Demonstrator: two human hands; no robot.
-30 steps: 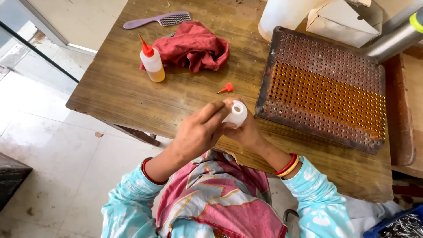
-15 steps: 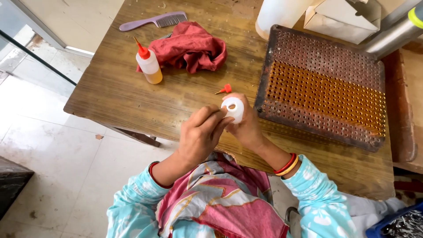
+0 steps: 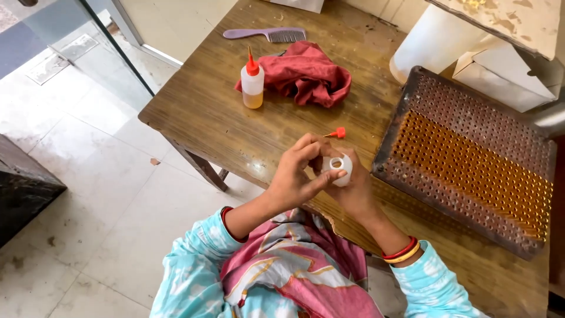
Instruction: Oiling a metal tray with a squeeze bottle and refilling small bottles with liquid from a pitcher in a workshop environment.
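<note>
My right hand (image 3: pixel 356 191) cups small white bottle (image 3: pixel 340 169) from beneath, open neck up, above near desk (image 3: pixel 200 112) edge. My left hand (image 3: pixel 297 174) pinches bottle's side, fingertips at neck. Red nozzle cap (image 3: pixel 337 133) on desk just beyond. Farther off: capped squeeze bottle (image 3: pixel 252 82), red cloth (image 3: pixel 309 76), purple comb (image 3: pixel 268 34). Perforated tray (image 3: pixel 471 159) at right.

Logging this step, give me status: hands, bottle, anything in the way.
Both hands on small white bottle, neck open. Red cap loose on table.
</note>
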